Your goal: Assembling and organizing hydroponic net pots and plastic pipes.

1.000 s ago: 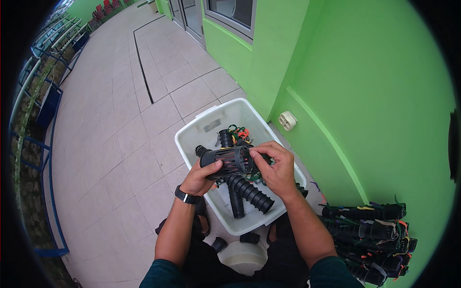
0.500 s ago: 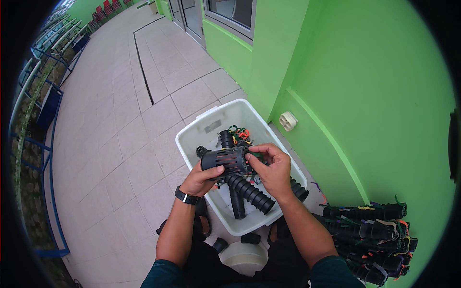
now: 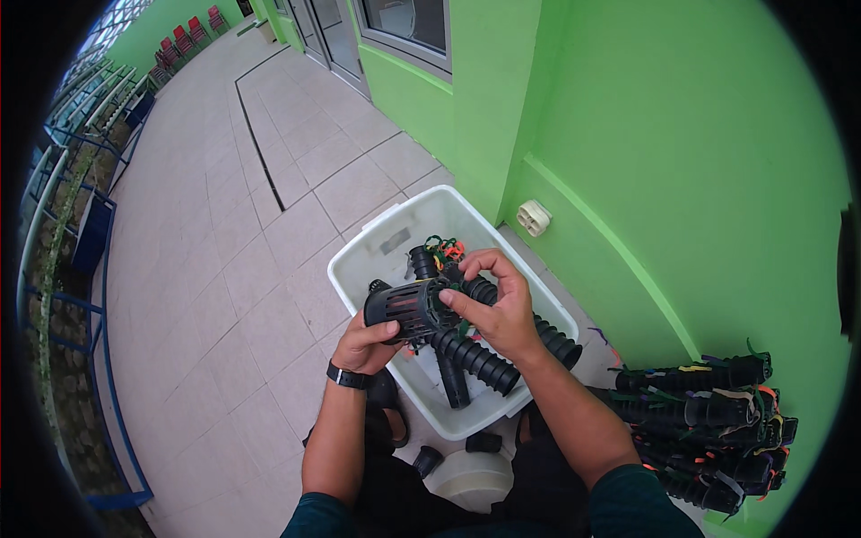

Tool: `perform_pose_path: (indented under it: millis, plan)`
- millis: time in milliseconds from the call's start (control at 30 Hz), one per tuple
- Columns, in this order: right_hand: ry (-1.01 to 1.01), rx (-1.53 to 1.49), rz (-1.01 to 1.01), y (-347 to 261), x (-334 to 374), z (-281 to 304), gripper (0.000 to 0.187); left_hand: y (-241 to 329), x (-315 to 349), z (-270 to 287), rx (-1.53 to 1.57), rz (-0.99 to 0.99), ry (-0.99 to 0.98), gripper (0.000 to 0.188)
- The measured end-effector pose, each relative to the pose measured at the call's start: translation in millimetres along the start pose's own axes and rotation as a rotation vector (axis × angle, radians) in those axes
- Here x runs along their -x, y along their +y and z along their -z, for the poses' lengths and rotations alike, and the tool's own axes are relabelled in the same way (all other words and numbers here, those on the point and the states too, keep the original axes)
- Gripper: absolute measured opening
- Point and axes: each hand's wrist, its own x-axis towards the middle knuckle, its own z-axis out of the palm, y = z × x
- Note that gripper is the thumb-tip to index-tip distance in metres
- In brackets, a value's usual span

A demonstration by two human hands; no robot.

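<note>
My left hand (image 3: 366,345) is wrapped round a black slotted plastic cylinder (image 3: 402,309), its thumb on the near side. The cylinder lies sideways above a white tub (image 3: 354,247), its end turned toward my right hand (image 3: 502,309). My right thumb touches the rim of that end. The right index finger is curled and stands apart from the thumb; dark parts show behind the gap. Below, in the tub, lie ribbed black tubes (image 3: 475,361) and a tangle of coloured strips (image 3: 444,248). What is inside the cylinder is mostly hidden.
A stack of black tubes with coloured strips (image 3: 695,408) lies by the green wall (image 3: 682,179) at right. Between my feet are a rounded pale object (image 3: 471,480) and two short black pieces. Blue railings (image 3: 106,359) run along the left; red chairs (image 3: 184,38) stand far back.
The cylinder has tilted and shifted slightly left and down, showing more of its end. My right thumb and index finger have moved apart. The whole view has shifted a little.
</note>
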Motion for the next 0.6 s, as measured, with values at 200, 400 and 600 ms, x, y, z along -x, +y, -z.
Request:
perform_pose_path:
  millis: [200,400,600]
  plan:
    - [-0.098,0.467,0.360,-24,3,3,0.015,7,4,-5,-0.021,0.014,0.014,0.057]
    - [-0.262,0.551,0.321,-24,3,10,0.008,10,5,-2,-0.086,0.086,0.001,0.051]
    - [-0.308,0.102,0.004,-18,3,12,0.011,8,-7,-14,-0.101,0.125,0.189,0.036]
